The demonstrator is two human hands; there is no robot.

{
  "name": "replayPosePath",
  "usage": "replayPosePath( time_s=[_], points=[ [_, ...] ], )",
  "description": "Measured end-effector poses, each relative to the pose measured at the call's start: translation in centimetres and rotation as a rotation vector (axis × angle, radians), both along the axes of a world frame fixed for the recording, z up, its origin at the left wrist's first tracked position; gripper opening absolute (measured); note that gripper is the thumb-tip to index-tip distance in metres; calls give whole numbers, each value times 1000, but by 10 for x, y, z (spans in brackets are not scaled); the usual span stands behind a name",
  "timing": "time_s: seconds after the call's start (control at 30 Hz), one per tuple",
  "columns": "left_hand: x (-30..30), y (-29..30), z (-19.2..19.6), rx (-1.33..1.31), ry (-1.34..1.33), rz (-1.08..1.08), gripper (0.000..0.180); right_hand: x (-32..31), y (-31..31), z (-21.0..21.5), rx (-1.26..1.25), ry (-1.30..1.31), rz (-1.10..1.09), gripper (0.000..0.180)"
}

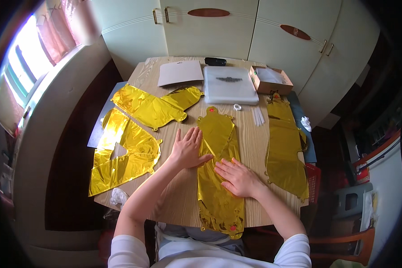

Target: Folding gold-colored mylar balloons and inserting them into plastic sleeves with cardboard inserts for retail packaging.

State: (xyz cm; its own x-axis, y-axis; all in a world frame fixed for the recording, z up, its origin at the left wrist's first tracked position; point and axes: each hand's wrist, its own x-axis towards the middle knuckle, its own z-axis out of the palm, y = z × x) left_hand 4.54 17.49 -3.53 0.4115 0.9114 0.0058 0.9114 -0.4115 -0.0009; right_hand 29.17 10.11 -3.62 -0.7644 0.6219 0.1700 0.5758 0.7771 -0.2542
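Observation:
A flat gold foil balloon (218, 196) lies lengthwise down the middle of the wooden table, its near end at the front edge. My left hand (188, 148) rests at its left edge with fingers stretched out, the thumb over the foil. Lower down and to the right, my right hand (238, 177) lies flat on the foil with its fingers extended. Neither hand holds anything. On the left are two more gold foil balloons, one (149, 107) towards the back and another (134, 158) nearer me. A further gold foil balloon (283, 152) lies along the right side.
Behind are a pale cardboard sheet (180, 73), a stack of clear plastic bags (230, 91), a black object (215, 61) and an open box (271, 85) of clear plastic. A white ring (237, 107) and thin white strips (258, 117) lie nearby. Crumpled white tissue (119, 196) sits front left.

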Motion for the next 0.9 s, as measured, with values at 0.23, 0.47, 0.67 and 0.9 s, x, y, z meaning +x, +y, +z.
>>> replayPosePath(
  time_s=[0.23, 0.47, 0.67, 0.9],
  points=[
    [-15, 6, -10, 56, -35, -171, 100, -1, 0, 0, -15, 17, -5, 53],
    [-21, 2, -4, -4, -60, -224, 104, -1, 1, -2, -10, 15, -4, 54],
    [-22, 0, 0, -22, -62, -211, 105, -2, 0, -2, -2, 9, -5, 53],
    [-27, -12, -6, 32, -32, -237, 106, -2, 0, -1, -6, 6, -3, 52]
  ],
)
